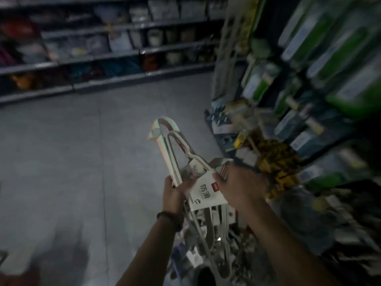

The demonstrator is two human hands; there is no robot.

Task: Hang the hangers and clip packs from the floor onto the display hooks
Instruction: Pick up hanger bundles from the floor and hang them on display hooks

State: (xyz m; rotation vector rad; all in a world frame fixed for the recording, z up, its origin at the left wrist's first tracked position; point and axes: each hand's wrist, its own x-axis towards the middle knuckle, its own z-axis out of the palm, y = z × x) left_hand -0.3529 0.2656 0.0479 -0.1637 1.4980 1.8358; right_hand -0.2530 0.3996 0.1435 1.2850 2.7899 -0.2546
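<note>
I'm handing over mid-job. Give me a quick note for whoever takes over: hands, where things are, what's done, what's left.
Left hand: grips the left side of the hanger pack.
Right hand: holds the pack at its paper label band.
The pack is up off the grey floor, with its hanger hooks pointing away from the person.
The display rack is on the right, full of green packs and blurred.
Done: pack lifted.
Left: hang it on a display hook. No free hook can be made out. The pale items under the hands are too blurred to name.
</note>
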